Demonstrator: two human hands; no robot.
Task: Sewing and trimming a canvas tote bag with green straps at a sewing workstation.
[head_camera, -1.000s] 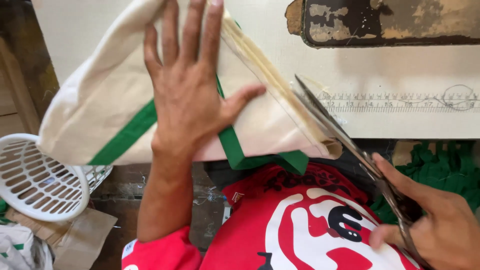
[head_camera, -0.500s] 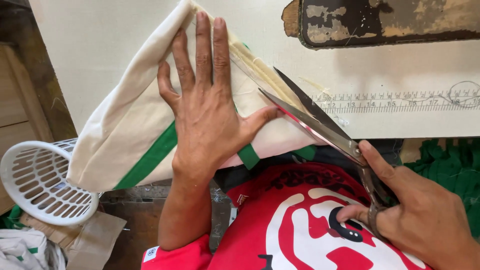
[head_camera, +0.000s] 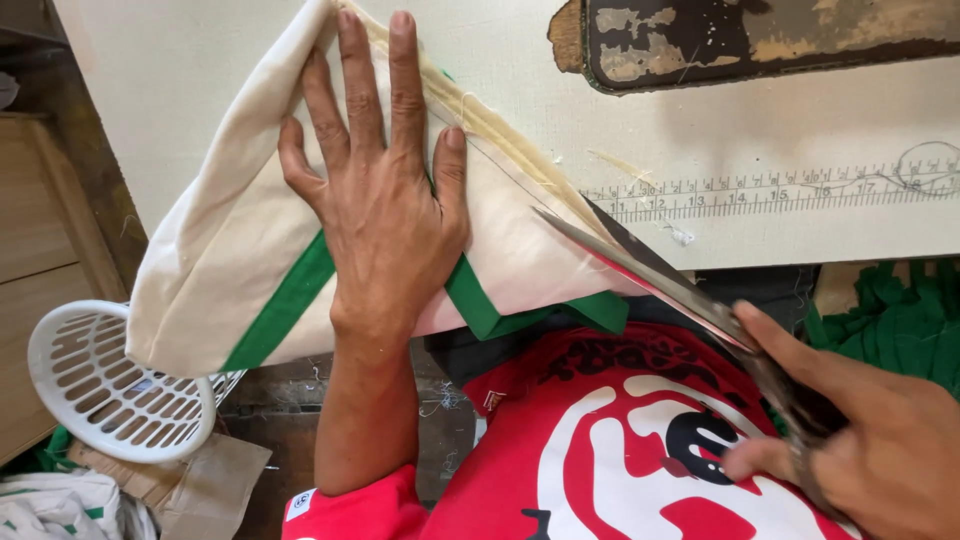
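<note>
We have the folded cream cloth bag (head_camera: 250, 260) lying on the near edge of the counter (head_camera: 780, 150), its lower left part hanging out past that edge above the white plastic basket (head_camera: 110, 385). A green band (head_camera: 290, 300) crosses the bag on a slant and comes out again as a green fold at the near corner, just over our red shirt (head_camera: 620, 440). The bag's seamed edge, showing as a stack of pale layers, runs on a diagonal from the upper middle of the view down toward the right, and that line is the bag's long axis here.

Our left hand (head_camera: 385, 220) lies flat on the cloth, fingers spread and pointing away from us, palm pressing the bag to the counter; it clasps nothing, it only pins. It is the nearer hand to the bag, being on it.

Our right hand (head_camera: 860, 440) is low at the right, its grip wrapped around the handles of the large scissors (head_camera: 680, 280). The blades point up and to the left, nearly along the same diagonal as the seamed edge, and their tips lie at that edge's lower end, close by the green corner. The blades appear slightly parted, though blur near the handles keeps us from being sure. So the bag lies up and left of the right hand's grip.

Beyond the bag, a ruler scale (head_camera: 770, 195) is drawn on the counter, and a worn dark board (head_camera: 760, 35) lies farther back. A heap of green cloth (head_camera: 890, 310) sits at the right.
</note>
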